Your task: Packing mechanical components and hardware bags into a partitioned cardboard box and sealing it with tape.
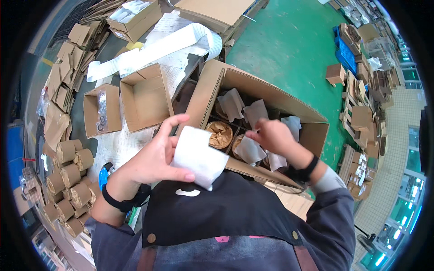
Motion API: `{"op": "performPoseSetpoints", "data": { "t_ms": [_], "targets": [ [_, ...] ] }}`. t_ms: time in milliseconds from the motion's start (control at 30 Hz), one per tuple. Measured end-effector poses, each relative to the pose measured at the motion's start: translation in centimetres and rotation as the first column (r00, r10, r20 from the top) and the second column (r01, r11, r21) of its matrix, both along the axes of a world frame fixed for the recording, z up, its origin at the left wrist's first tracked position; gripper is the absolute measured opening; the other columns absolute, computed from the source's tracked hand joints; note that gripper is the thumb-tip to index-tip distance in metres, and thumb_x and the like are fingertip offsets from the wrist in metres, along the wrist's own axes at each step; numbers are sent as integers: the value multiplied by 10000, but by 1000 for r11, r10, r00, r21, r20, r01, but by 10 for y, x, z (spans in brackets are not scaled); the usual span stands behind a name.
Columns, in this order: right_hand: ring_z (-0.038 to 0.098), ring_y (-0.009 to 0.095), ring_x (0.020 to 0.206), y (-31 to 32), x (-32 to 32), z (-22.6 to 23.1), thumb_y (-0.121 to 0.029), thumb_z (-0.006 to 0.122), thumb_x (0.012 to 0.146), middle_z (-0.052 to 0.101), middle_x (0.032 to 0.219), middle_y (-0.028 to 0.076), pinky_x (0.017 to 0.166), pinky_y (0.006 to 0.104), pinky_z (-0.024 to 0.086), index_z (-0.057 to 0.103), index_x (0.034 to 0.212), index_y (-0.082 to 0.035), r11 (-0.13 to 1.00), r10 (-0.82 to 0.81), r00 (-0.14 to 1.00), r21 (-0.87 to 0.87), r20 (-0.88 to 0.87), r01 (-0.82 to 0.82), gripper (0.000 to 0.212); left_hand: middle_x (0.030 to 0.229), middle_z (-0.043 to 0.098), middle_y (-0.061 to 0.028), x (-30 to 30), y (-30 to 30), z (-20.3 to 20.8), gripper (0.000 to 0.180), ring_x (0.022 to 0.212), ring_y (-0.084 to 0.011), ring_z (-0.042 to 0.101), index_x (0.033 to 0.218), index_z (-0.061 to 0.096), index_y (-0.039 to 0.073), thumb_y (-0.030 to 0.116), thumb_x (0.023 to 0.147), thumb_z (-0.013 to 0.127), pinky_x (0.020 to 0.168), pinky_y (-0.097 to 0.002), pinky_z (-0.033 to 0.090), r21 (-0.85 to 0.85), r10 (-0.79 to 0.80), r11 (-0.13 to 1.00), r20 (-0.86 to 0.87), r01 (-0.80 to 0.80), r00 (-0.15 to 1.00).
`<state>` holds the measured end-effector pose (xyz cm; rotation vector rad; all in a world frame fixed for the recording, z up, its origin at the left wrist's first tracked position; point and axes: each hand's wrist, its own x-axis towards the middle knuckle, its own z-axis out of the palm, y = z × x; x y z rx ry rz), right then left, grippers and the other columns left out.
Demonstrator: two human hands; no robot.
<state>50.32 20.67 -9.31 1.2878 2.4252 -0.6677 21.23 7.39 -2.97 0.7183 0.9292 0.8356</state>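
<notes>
My left hand [158,156] grips a small stack of white paper sheets [199,153] between thumb and fingers, just in front of my apron. A large open cardboard box [289,92] stands ahead of me, split by cardboard dividers. Over its middle is my right hand [276,137], fingers curled together; whether anything is pinched in them is hidden. Close below that hand, a white paper sheet [250,151] lies on a brown round item. To its left, a round item topped with crumpled brown paper [220,134] sits uncovered. Further white sheets [231,105] drape over other compartments.
Left of the box, a table holds two open small cartons [147,97], one with a clear bag [101,108], and a long white paper strip [153,47]. Several brown paper-wrapped rolls [70,175] are stacked at left. Cartons on pallets [361,119] line the green floor's right side.
</notes>
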Motion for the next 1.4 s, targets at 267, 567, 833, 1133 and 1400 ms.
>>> {"op": "performPoseSetpoints", "data": {
  "t_ms": [267,567,833,1133,1400],
  "targets": [
    [627,154,887,-4,-27,31,-178,808,748,640,951,102,768,272,490,514,1121,60,533,-466,768,-832,-439,-152,532,1116,541,-123,19,22,0,734,864,-140,610,1445,226,46,217,889,673,721,-252,511,247,226,963,-542,-104,809],
    [607,407,830,-24,-80,-64,-305,790,702,629,888,228,700,448,499,512,1018,28,986,-26,1000,-167,-1,26,537,1359,465,-154,-78,-49,-103,509,1048,-349,582,1290,508,106,134,809,673,842,-401,502,222,207,953,-974,207,92],
    [622,333,579,-30,-53,-99,-307,699,748,610,672,137,500,435,491,508,1029,-33,838,538,831,198,-142,-509,436,895,553,-126,-71,-47,-144,153,733,-342,620,1013,552,149,180,864,552,641,-447,517,409,402,910,-911,64,92],
    [650,370,871,-5,-81,-14,-199,579,863,645,935,270,736,438,505,616,1051,8,951,227,970,-197,-86,-240,282,902,634,-98,-205,-50,65,187,814,-311,639,1039,604,149,240,875,595,675,-421,522,676,667,737,-728,0,-155],
    [661,343,680,-1,-90,13,-199,589,850,665,796,213,605,417,516,626,930,-14,969,-46,930,-243,-365,-47,205,1351,452,-256,-329,-67,169,600,1199,-415,499,1358,397,23,237,863,660,932,-421,470,927,729,372,-269,35,-629]
  ]
}}
